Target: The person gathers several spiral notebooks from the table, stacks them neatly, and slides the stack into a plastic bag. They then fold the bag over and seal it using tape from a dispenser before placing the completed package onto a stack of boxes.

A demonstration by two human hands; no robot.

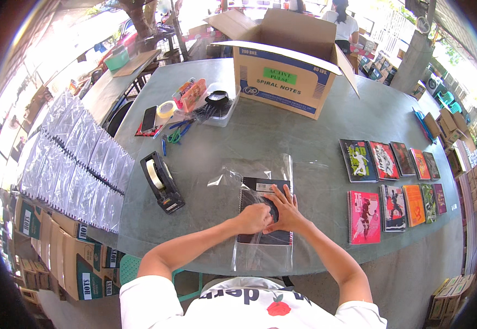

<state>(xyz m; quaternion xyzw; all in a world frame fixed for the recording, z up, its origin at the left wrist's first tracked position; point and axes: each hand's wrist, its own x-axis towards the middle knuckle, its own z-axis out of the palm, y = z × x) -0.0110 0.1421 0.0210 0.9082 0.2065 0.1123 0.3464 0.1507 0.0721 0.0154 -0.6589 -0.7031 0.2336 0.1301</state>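
the dark notebook lies flat on the tabletop right in front of me, with clear film around or under it, i can't tell which, reaching past its top and bottom edges. my left grip rests on the cover, fingers curled together; whether it pinches any film i can't tell. my right grip is just beside it, fingers spread apart over the cover's right side. to the left sits a black tape dispenser; farther back lie green scissors, a phone and a tape roll, near a clear tub. to the right, ten notebooks lie in two rows of five. toward the far edge stands an open carton. beside the tabletop's left edge, plastic-covered notebooks are piled above boxes.
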